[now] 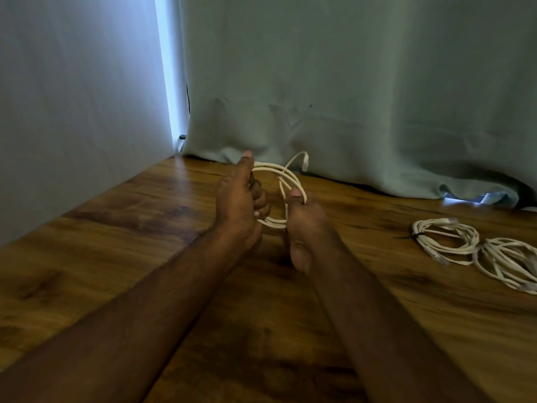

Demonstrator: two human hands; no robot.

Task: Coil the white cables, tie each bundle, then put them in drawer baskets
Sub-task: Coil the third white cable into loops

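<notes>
From the head camera we see both hands gripping one white cable coil [286,177] above the wooden table [87,257]: the left hand [239,205] curls round its 9 o'clock side, the right hand [305,225] pinches its 3 o'clock side, a plug end [304,162] sticking up at 1 o'clock. A tied bundle [444,239] and a second coil [508,263] lie touching, well apart at 3 o'clock, near the green curtain [348,97]

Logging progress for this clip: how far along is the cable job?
Done: one coil on the table carries a dark tie. In hand: left hand and right hand hold a coil, untied. Left: the far-right bundle shows no tie; no baskets in view.
</notes>
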